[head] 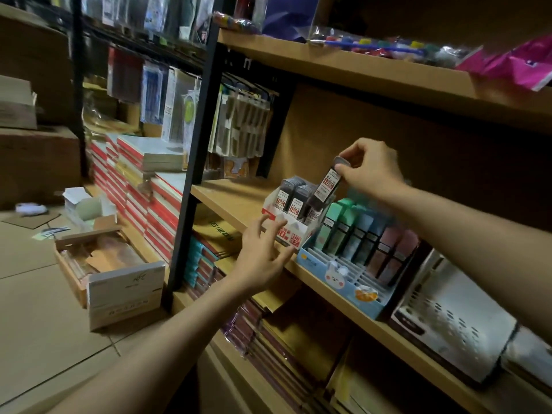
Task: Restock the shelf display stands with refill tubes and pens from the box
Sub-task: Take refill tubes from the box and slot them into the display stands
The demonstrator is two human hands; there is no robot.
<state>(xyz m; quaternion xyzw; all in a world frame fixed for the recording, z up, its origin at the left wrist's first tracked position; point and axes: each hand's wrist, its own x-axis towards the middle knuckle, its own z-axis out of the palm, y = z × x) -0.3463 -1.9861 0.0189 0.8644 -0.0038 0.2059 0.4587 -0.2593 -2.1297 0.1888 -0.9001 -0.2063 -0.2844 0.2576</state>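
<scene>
- The red-and-white display stand (291, 227) sits on the wooden shelf (227, 201), at its front edge; everything below is placed from it.
- A dark refill tube (327, 186), flat and rectangular with a white-and-red label, tilts over the stand's right rear slot, its lower end among the tubes already standing there.
- The right hand (372, 168), above and right of the stand, pinches the tube's grey cap between thumb and fingertips.
- The left hand (264, 255), at the stand's front, is loosely spread and holds nothing, fingertips touching the printed cardboard face.
- Just right of the stand, a blue cardboard stand (343, 276) holds pastel rectangular tubes.
- An open box (98, 258) lies on the floor, well left of the stand.
</scene>
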